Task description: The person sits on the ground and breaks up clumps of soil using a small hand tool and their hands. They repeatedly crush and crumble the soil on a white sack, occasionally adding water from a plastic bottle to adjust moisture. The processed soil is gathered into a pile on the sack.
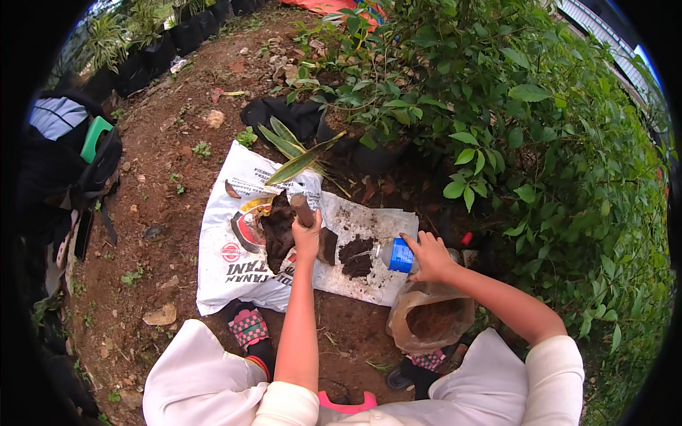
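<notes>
My left hand grips the wooden handle of a tool whose dark flat blade shows just right of the hand. Beside it, dark soil or a dark plastic piece lies on a white printed sack. My right hand holds a clear plastic bottle with a blue label, tipped on its side. The bottle's mouth points at a clump of dark wet soil on a flat, soiled white sack. A variegated snake plant with bare roots lies at the printed sack's top edge.
An open plastic bag with brown material stands below my right forearm. A leafy bush fills the right side. Black bags with a green object lie at the far left. A red cap is near the bottle; stones dot the soil.
</notes>
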`<action>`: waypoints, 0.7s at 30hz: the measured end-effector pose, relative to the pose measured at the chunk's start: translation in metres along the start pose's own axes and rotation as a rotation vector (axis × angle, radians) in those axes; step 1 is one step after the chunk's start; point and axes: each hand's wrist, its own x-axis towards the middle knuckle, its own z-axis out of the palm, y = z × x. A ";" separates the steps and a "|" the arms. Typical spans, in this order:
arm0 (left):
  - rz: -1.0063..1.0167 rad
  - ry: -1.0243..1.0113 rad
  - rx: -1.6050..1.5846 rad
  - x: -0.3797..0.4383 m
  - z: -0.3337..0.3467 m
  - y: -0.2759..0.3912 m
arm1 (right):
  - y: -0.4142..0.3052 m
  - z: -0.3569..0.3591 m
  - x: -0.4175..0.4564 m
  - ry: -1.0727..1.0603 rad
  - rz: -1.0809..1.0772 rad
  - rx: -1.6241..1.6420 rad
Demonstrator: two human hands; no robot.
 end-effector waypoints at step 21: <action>-0.050 -0.018 0.026 0.006 -0.001 -0.007 | 0.052 0.036 0.146 0.776 0.271 0.892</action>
